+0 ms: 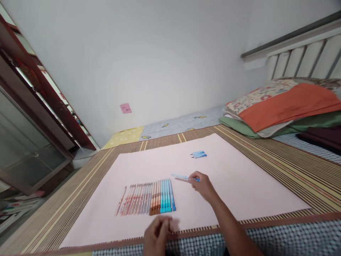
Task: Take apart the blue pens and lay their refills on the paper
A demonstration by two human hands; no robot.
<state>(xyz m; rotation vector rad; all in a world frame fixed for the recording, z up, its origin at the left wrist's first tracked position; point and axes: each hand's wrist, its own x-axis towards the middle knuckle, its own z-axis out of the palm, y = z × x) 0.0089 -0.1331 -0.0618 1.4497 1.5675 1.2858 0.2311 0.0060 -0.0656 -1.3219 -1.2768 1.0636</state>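
A light blue pen (179,176) is pinched at its darker blue end in my right hand (201,183), its other end directed left over the pink sheet (239,177). My left hand (158,231) is loosely closed at the sheet's near edge, just below the row of pens, with nothing visible in its fingers. In that row, pale pink and grey pens (135,199) lie side by side at the left. Brown-ended pens (156,199), several turquoise pens (165,195) and one blue pen (172,195) follow to the right. Farther back lie a few short blue pens (199,154) with dark tips.
The sheet lies on a striped mat (87,192) over a checked bed cover (293,234). Folded bedding with an orange cloth (293,105) is stacked at the right. Behind stands a white wall (160,64); a glass-panelled door (26,149) is at the left.
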